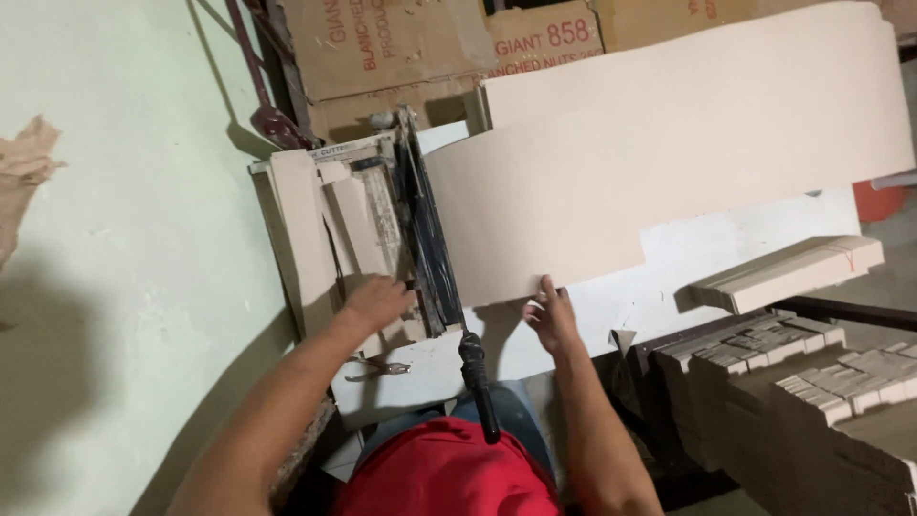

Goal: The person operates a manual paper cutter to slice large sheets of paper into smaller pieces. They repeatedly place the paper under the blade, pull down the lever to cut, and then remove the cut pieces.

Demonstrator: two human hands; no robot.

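Centre frame: left hand (379,299) lies flat, fingers spread, on cut strips (355,229) at the paper cutter (420,225); right hand (551,316) apparently pinches the large beige sheet (669,153) at its lower edge.

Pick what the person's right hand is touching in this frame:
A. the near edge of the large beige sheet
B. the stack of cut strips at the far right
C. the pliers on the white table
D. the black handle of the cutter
A: the right hand grips the near edge of the large beige sheet, while the black handle hangs untouched beside it.
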